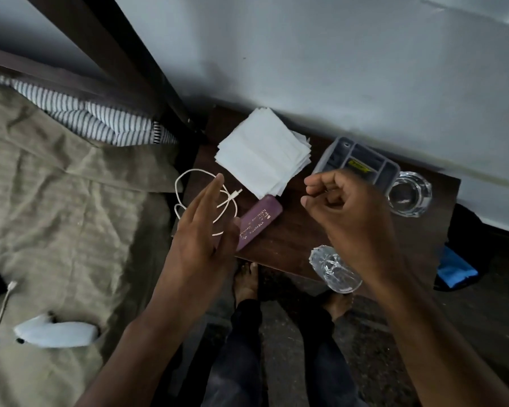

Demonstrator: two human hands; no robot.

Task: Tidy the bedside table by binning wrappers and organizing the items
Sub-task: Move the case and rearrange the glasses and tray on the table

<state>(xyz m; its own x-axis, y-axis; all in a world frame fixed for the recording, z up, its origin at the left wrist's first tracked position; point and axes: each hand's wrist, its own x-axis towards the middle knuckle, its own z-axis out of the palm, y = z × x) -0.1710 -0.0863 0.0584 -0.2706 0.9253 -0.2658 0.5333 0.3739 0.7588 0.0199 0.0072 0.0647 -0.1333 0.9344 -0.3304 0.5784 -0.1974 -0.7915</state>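
Dark wooden bedside table [291, 230] beside a bed [56, 201]

On the table: a stack of white napkins [262, 154], a coiled white cable [188, 189], a purple case [259, 221], a grey compartment tray [356, 163] and two clear glasses [410, 193] [334, 268]; the bed carries a white object [56, 333] and another cable [0, 312]

Both my forearms bare to frame edge; no sleeves, no watch, no rings or bands visible. My left hand [202, 230] and right hand [343, 207]: no gloves, nails short. My legs in dark trousers [244, 348], fabric faintly mottled, hems at ankle. My feet [245, 282] bare; no socks, no shoes.
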